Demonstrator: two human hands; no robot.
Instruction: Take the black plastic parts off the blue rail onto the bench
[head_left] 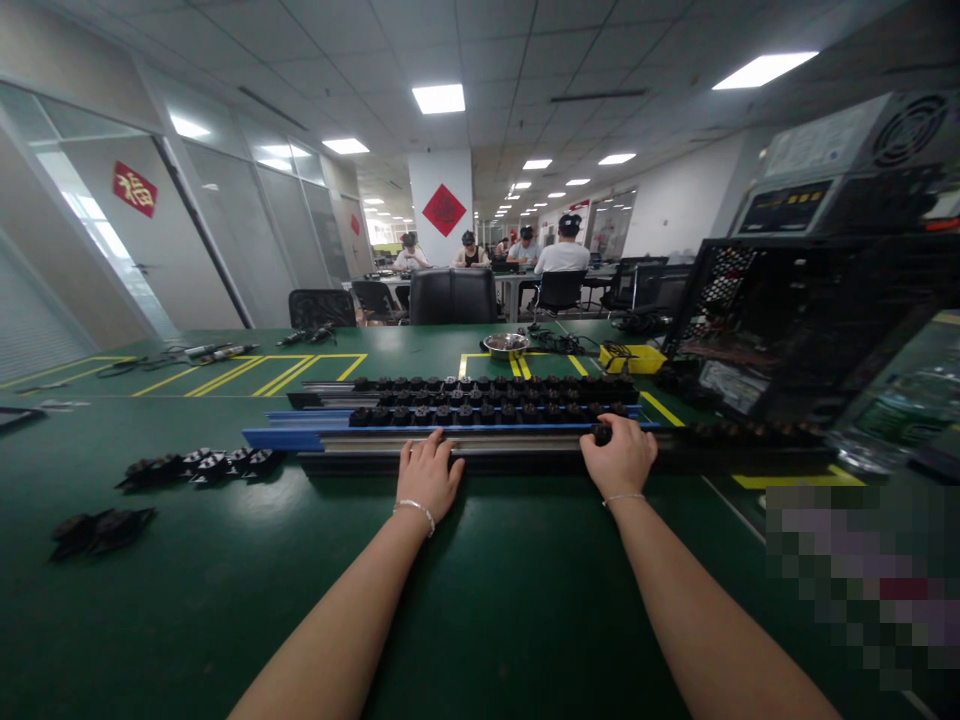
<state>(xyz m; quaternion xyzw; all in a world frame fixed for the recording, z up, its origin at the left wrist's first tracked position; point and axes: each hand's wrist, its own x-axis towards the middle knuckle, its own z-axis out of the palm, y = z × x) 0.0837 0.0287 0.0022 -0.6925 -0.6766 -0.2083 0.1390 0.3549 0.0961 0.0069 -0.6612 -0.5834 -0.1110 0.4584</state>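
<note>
Long metal track rails (517,441) lie side by side across the table in front of me. On the front rail, my left hand (429,478) rests with its fingers spread over the edge, holding nothing. My right hand (621,458) pinches a small black block (602,434) at the same rail, farther right. Rows of similar black blocks (465,414) sit along the rails behind, one of which has a blue face (281,438) at its left end. Left of the rails, loose black pieces (214,466) lie in a row on the table.
Two more black pieces (101,530) lie nearer on the green table (262,600). Behind the rails stand a metal bowl (506,345) and a yellow tray (632,360). Stacked computer cases (817,250) and a plastic bottle (892,420) stand at right. Several people sit farther back.
</note>
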